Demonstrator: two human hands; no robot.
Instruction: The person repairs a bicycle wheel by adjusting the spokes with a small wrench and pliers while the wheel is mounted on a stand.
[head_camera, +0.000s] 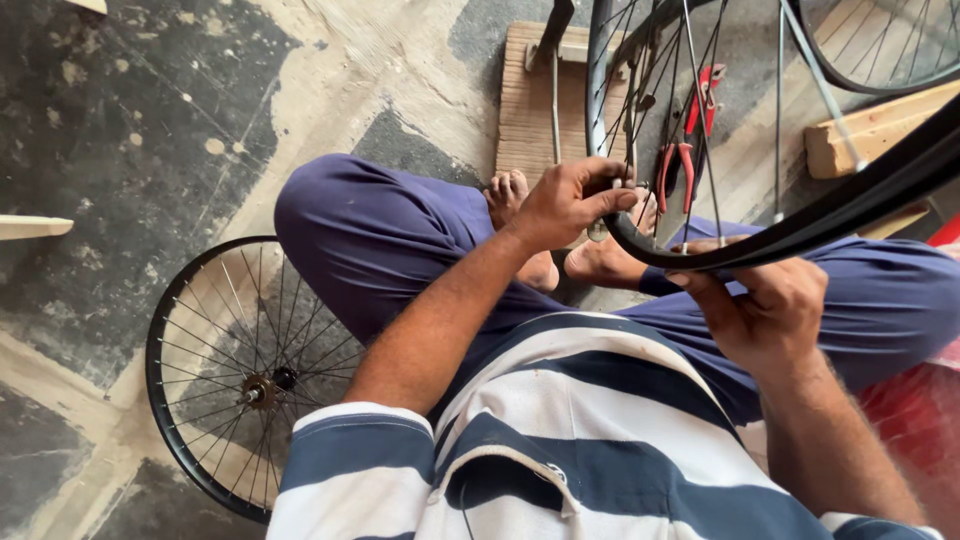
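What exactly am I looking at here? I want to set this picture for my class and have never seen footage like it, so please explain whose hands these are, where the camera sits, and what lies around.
There is one picture, taken by a camera worn on a person's head, looking down at their own body. The person sits cross-legged on a patchy concrete floor, in dark blue trousers and a blue-and-white striped shirt.

Both hands hold a black-rimmed bicycle wheel with thin metal spokes, raised over the lap. The left hand pinches its rim at the left; the right hand grips the rim from below.

A second black spoked wheel with a hub lies flat on the floor beside the left knee. Behind the feet are a wooden board and red-handled pliers, seen through the spokes.
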